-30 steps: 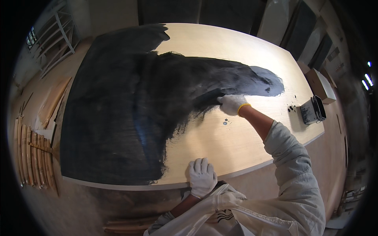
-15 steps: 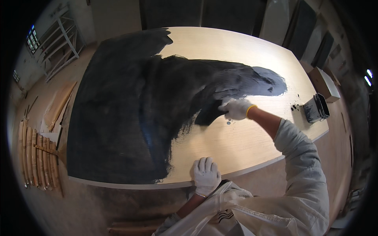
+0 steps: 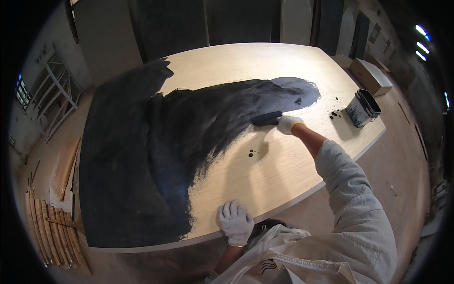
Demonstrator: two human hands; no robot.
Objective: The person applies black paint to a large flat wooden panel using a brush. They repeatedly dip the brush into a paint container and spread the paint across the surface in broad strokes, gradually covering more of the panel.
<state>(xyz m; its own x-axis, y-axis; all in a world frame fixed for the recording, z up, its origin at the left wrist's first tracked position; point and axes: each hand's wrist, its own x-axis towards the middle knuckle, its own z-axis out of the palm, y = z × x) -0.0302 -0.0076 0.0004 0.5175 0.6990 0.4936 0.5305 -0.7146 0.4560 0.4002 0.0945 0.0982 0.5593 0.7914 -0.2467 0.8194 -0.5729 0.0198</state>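
White, black-smeared bucket (image 3: 359, 114), contents indistinct, stands rightward of the right hand (image 3: 287, 125), clamped on 1 dark tool (image 3: 266, 119); left hand (image 3: 235, 223) unclenched.

Dim overall, with glowing strips (image 3: 422, 47) at 2 o'clock and a bluish window (image 3: 22, 93) between 9 and 10 — the board (image 3: 293, 61) brightest toward 1, soft shadows (image 3: 236, 177) across it near 5 — while fisheye distortion curves straight edges inside a black rim.

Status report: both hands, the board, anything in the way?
Right hand holds dark tool. Left hand on near edge of board. Board part black, part bare. Bucket at right, apart from both hands.
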